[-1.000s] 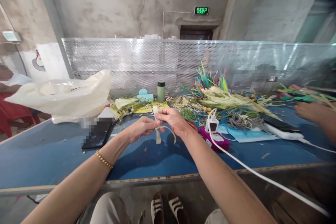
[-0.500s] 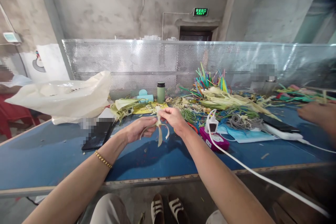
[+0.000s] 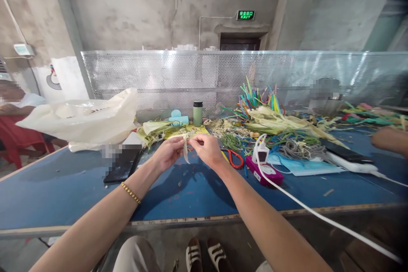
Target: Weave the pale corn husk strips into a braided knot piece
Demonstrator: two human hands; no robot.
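The two hands meet over the blue worktop (image 3: 191, 202), in front of the person, and a pale strip (image 3: 185, 154) is between them, above the surface. It looks like plant husk. The left hand (image 3: 168, 154) has its fingers closed on the strip, thumb against the index finger. The right hand (image 3: 207, 149) is pinched almost shut and seems to grip the upper part; the exact contact is too small to see.

The lower end of the strip hangs down, loose and slightly curved. From this I judge that the piece is already taken up, but the handling of it is not completed. Whether there is a knot or a fold at the fingertips, I cannot tell.

Much similar material remains unused: husk leaves (image 3: 280, 121) lie behind to the right, and a smaller husk bundle (image 3: 153, 131) lies at left, near the green bottle (image 3: 197, 115). Green twine (image 3: 232, 141) lies beyond the right hand.
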